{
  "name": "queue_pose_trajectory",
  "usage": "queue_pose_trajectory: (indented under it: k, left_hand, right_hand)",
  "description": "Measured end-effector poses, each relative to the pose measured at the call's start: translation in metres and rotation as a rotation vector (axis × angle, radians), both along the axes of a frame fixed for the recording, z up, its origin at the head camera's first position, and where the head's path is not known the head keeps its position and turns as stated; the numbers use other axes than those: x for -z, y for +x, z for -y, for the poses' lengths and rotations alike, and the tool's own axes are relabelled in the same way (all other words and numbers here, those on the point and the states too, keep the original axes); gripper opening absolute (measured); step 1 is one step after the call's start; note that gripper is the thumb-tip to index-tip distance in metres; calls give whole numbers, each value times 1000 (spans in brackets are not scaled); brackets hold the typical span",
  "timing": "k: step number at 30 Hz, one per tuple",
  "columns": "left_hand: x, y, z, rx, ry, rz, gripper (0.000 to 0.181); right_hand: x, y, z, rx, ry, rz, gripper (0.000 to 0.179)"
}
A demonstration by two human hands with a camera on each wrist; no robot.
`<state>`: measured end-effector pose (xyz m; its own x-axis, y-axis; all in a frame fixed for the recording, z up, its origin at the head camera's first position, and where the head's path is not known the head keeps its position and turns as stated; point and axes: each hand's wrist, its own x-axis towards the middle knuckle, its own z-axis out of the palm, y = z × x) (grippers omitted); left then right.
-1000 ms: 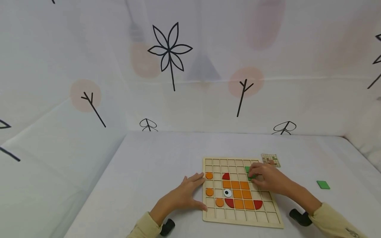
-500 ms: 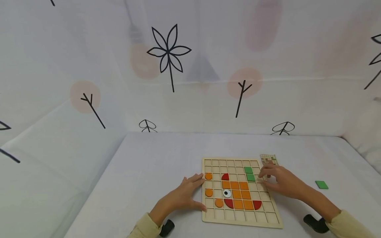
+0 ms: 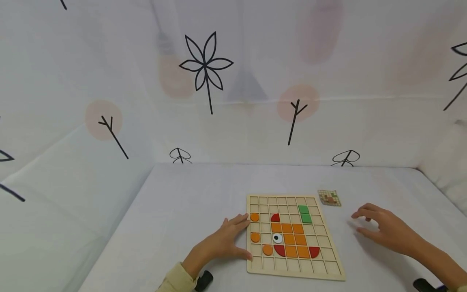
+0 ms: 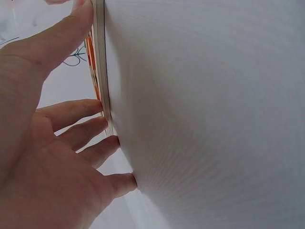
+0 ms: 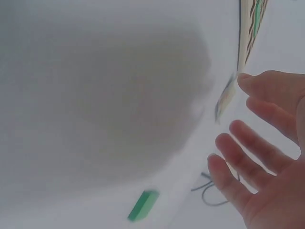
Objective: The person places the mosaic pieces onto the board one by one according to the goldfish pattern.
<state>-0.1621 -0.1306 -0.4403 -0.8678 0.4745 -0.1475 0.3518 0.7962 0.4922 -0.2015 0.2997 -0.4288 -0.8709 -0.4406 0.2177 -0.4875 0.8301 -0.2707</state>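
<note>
A wooden grid board (image 3: 295, 276) lies on the white table. My left hand (image 3: 222, 241) rests at its left edge, fingers spread and fairly straight; in the left wrist view the thumb and fingertips meet the board's side. In the grid sit orange square tiles (image 3: 288, 228), red rounded tiles (image 3: 314, 252), orange discs (image 3: 255, 217), a white eye tile (image 3: 277, 238) and two green square tiles (image 3: 307, 218). Right of the board, my right hand (image 3: 392, 231) hovers with loosely bent fingers and nothing in them. A loose green tile (image 5: 143, 206) shows in the right wrist view; the right hand hides it from the head view.
A small pattern card (image 3: 329, 198) lies just past the board's upper right corner. Behind the table hangs a white cloth (image 3: 248, 134) printed with plants. Black straps sit by both wrists, the left strap (image 3: 204, 280) close to the tabletop.
My right hand has let go of the green tile in the grid and moved right, off the board and over the table. The left hand has stayed at the board's edge.
</note>
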Motion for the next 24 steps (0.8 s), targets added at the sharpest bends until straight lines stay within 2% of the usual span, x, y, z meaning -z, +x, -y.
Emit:
queue_pose_trajectory:
  k: [5, 10, 17, 24]
  left_hand:
    - [1, 1, 0, 4, -3, -8, 95]
    - [1, 1, 0, 5, -5, -11, 95]
    - [0, 2, 0, 6, -5, -11, 95]
    - [0, 1, 0, 8, -3, -10, 94]
  right_hand:
    - [4, 0, -21, 19, 8, -94, 32]
    - [6, 0, -34, 85, 15, -47, 32]
    - [9, 1, -51, 123, 22, -66, 33]
    - [12, -6, -74, 197, 29, 122, 38]
